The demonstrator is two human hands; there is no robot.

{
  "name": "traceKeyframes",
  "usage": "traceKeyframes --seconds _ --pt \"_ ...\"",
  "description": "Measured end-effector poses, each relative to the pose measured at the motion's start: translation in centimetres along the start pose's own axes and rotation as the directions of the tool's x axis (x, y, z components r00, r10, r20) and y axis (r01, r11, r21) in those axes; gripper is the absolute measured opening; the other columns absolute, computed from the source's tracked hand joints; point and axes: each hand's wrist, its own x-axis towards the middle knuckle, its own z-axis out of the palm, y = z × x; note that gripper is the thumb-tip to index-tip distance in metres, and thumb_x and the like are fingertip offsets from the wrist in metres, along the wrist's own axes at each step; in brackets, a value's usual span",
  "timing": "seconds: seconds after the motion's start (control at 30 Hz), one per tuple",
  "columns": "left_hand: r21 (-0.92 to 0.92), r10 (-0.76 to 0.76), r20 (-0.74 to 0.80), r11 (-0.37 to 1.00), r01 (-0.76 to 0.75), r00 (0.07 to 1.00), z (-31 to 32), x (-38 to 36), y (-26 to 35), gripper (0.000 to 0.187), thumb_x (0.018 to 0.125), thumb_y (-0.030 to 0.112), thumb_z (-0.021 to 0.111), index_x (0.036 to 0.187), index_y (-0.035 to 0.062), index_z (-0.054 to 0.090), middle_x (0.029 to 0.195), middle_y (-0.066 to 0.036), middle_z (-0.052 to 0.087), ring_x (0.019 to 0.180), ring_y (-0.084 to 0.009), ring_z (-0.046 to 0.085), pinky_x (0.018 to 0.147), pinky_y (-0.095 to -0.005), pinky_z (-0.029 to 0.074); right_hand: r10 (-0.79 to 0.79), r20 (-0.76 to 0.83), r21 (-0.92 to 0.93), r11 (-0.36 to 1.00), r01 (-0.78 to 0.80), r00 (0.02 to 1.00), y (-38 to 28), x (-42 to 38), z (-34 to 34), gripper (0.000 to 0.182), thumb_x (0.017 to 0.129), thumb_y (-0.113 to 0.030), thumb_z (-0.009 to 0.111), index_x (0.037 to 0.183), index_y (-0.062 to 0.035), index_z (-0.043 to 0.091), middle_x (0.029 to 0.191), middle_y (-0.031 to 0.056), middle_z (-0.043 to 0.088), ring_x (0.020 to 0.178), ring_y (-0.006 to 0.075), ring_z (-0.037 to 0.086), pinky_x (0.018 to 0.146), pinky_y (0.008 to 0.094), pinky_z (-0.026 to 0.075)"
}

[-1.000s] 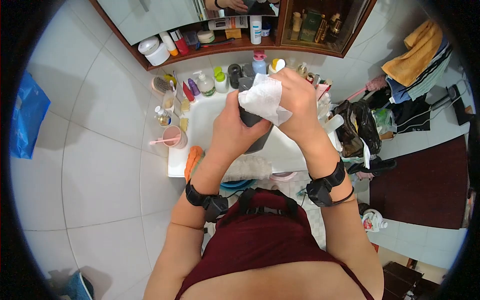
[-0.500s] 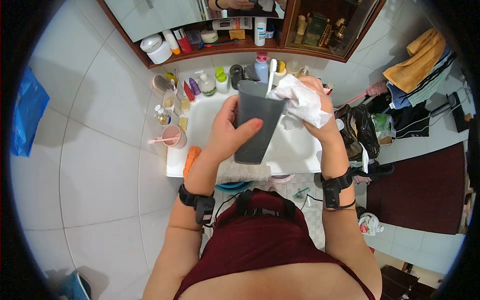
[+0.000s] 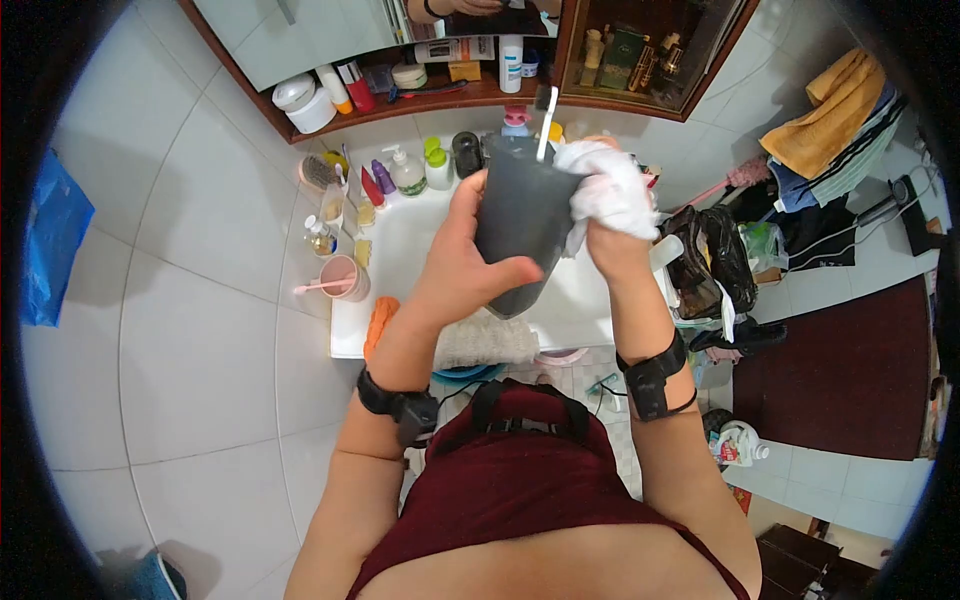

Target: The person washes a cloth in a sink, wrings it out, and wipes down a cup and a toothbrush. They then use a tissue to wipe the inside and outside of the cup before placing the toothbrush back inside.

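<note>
My left hand (image 3: 462,265) grips a dark grey tumbler (image 3: 525,215) by its side, thumb across the front. The tumbler is tilted above the white sink (image 3: 395,245). A white toothbrush (image 3: 547,125) stands up from its rim. My right hand (image 3: 618,250) is closed on a crumpled white cloth (image 3: 610,190), which is pressed against the tumbler's right side near the rim. The cloth and the tumbler hide most of the right fingers.
Several bottles, among them a soap pump (image 3: 408,172), line the sink's back edge. A pink cup (image 3: 345,278) with a pink toothbrush stands at the left. Above is a cabinet shelf (image 3: 430,98) with toiletries. A black plastic bag (image 3: 715,260) is at the right.
My right hand and the cloth have moved left and slightly down, closer around the tumbler's side. The cloth is more bunched, and the toothbrush stands a little higher in view.
</note>
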Motion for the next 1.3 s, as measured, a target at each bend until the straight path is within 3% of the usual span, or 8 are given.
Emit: traceKeyframes --seconds 0.1,0.2,0.43,0.6,0.83,0.93,1.13,1.3 --pt "-0.330 -0.178 0.211 0.912 0.241 0.961 -1.3 -0.5 -1.4 0.083 0.067 0.026 0.080 0.132 0.0034 0.033 0.116 -0.004 0.051 0.105 -0.0136 0.049 0.090 -0.0287 0.040 0.067 -0.058 0.106 0.993 -0.061 0.996 0.4 0.2 0.2 0.015 0.079 -0.004 0.055 0.092 0.0013 0.060 0.099 0.0128 0.059 0.094 0.0262 0.055 0.088 0.0321 0.041" --pt "-0.256 -0.328 0.256 0.884 0.391 0.909 -1.4 -1.2 -1.5 0.082 0.067 0.018 0.080 0.132 0.0034 0.033 0.115 -0.003 0.050 0.105 -0.0119 0.048 0.090 -0.0275 0.039 0.143 0.010 0.060 0.988 -0.143 0.990 -0.4 0.4 0.3 0.016 0.082 -0.007 0.055 0.095 0.0010 0.060 0.095 0.0113 0.060 0.091 0.0235 0.056 0.084 0.0301 0.042" --pt "-0.095 -0.238 0.183 0.961 0.258 0.954 -0.8 -1.5 2.2 0.081 0.067 0.015 0.079 0.132 0.0022 0.032 0.115 -0.006 0.052 0.103 -0.0130 0.050 0.088 -0.0285 0.041 0.060 0.235 -0.038 0.998 -0.053 0.970 -2.2 2.4 -2.2 0.020 0.077 -0.010 0.064 0.094 -0.0001 0.062 0.092 0.0096 0.062 0.084 0.0200 0.059 0.076 0.0300 0.046" --pt "0.261 -0.117 -0.015 0.958 0.117 0.993 -0.3 -1.3 0.6 0.085 0.065 0.025 0.080 0.129 -0.0007 0.030 0.110 -0.016 0.056 0.098 -0.0231 0.058 0.084 -0.0321 0.046 0.004 0.283 -0.164 0.986 0.044 0.959 -2.5 2.7 -2.3 0.025 0.070 -0.009 0.072 0.091 0.0003 0.062 0.090 0.0083 0.063 0.081 0.0167 0.060 0.073 0.0272 0.047" --pt "0.510 -0.045 -0.165 0.851 0.125 0.985 1.3 -1.4 0.4 0.090 0.062 0.035 0.080 0.126 -0.0028 0.031 0.105 -0.022 0.057 0.094 -0.0316 0.061 0.080 -0.0362 0.048 -0.255 0.260 -0.488 0.798 0.355 0.931 -4.4 3.6 -0.1 0.023 0.064 -0.017 0.071 0.085 -0.0086 0.067 0.084 0.0078 0.066 0.076 0.0288 0.060 0.073 0.0346 0.046" --pt "0.433 -0.112 -0.104 0.889 0.147 0.988 0.2 -1.5 -0.2 0.087 0.062 0.037 0.080 0.125 -0.0032 0.035 0.106 -0.022 0.057 0.096 -0.0296 0.060 0.081 -0.0352 0.047 -0.235 0.236 -0.366 0.877 0.310 0.943 -3.9 3.6 -0.1 0.021 0.068 -0.016 0.070 0.086 -0.0066 0.066 0.083 0.0082 0.065 0.077 0.0275 0.061 0.074 0.0328 0.046" --pt "0.160 -0.121 0.057 0.981 0.111 0.991 -0.2 -2.3 -1.3 0.087 0.063 0.037 0.081 0.126 -0.0027 0.036 0.113 -0.017 0.054 0.102 -0.0223 0.055 0.087 -0.0313 0.044 0.132 0.476 -0.076 0.991 -0.109 0.869 -3.8 3.1 -3.4 0.031 0.074 -0.015 0.067 0.101 -0.0007 0.061 0.096 0.0110 0.064 0.085 0.0233 0.060 0.079 0.0311 0.046" --pt "0.063 -0.216 0.115 0.976 0.210 0.970 -0.1 -2.6 -0.6 0.088 0.064 0.036 0.080 0.128 -0.0030 0.034 0.114 -0.018 0.053 0.103 -0.0229 0.054 0.088 -0.0314 0.043 0.017 0.489 -0.099 0.994 0.037 0.872 -3.8 2.2 -4.0 0.036 0.075 -0.012 0.067 0.108 -0.0011 0.059 0.100 0.0104 0.063 0.094 0.0233 0.060 0.083 0.0310 0.045"
